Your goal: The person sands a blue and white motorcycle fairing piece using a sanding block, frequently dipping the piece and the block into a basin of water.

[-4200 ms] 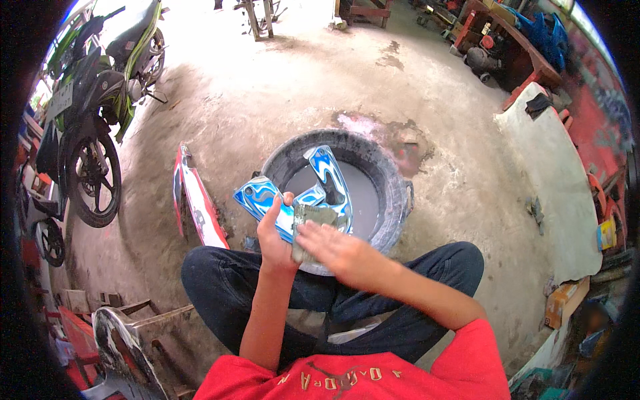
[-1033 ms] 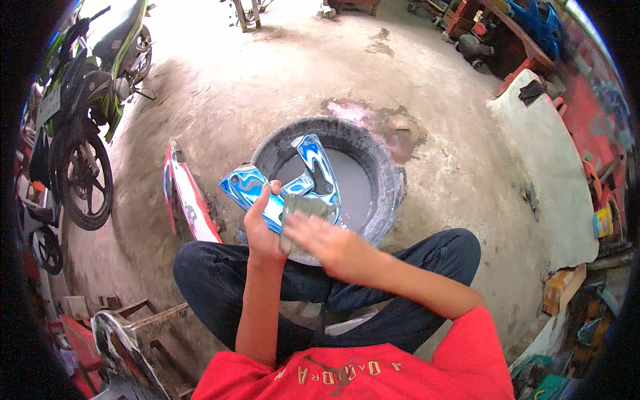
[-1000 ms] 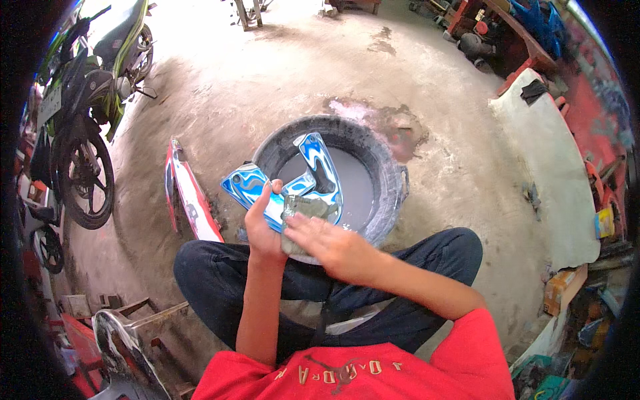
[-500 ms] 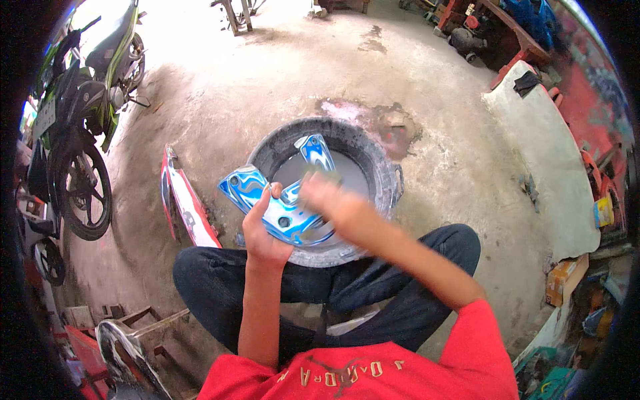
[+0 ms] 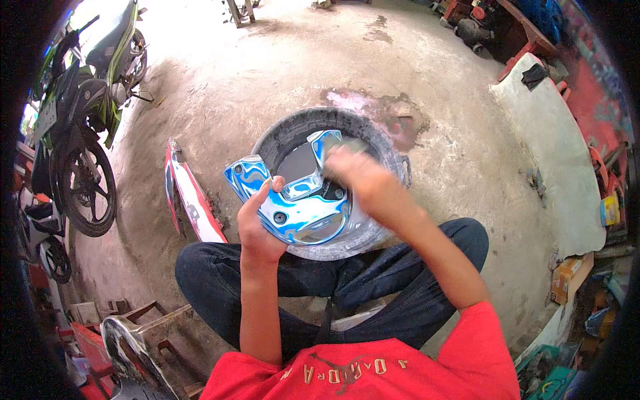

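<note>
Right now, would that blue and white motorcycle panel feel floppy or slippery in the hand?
Probably stiff: the blue and white panel keeps its curved shape though the left hand grips only one edge. Likely light, since one hand carries it. Its glossy surface, above the tyre basin, suggests it is slippery.

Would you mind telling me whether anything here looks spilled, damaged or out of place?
A pinkish wet stain spreads on the concrete floor just beyond the tyre basin. A red-and-white fairing panel lies loose on the ground beside it.
</note>
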`<state>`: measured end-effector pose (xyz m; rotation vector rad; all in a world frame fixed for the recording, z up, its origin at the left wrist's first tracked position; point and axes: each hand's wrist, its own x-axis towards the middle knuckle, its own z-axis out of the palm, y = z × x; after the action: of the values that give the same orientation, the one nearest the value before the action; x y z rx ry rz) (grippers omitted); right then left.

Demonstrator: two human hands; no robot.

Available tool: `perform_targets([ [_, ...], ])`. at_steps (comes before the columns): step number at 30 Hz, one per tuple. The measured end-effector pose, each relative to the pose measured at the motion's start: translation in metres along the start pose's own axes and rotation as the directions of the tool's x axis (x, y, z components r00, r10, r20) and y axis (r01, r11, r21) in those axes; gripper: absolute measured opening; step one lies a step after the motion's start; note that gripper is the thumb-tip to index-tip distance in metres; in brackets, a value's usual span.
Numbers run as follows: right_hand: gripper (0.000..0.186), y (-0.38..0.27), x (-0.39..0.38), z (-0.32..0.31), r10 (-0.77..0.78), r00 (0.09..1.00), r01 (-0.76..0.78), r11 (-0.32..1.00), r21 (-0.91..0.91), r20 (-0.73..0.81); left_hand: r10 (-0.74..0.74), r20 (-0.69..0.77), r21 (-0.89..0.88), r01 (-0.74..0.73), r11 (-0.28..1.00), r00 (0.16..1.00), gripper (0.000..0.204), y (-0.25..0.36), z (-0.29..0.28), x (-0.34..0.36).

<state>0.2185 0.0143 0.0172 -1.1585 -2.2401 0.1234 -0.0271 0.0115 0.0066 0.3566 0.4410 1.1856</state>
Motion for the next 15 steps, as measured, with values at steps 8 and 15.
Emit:
perform_targets([
  [8, 0.027, 0.013, 0.009, 0.01, 0.695, 0.622, -0.404, -0.111, 0.908, 0.362, -0.133, 0.1, -0.099, 0.143, 0.985, 0.986, 0.019, 0.006, 0.0, 0.003],
  [15, 0.015, 0.016, 0.002, 0.036, 0.723, 0.573, -0.271, -0.278, 0.921, 0.387, -0.087, -0.006, -0.049, 0.086, 0.995, 0.996, 0.035, 0.001, 0.0, 0.004],
])
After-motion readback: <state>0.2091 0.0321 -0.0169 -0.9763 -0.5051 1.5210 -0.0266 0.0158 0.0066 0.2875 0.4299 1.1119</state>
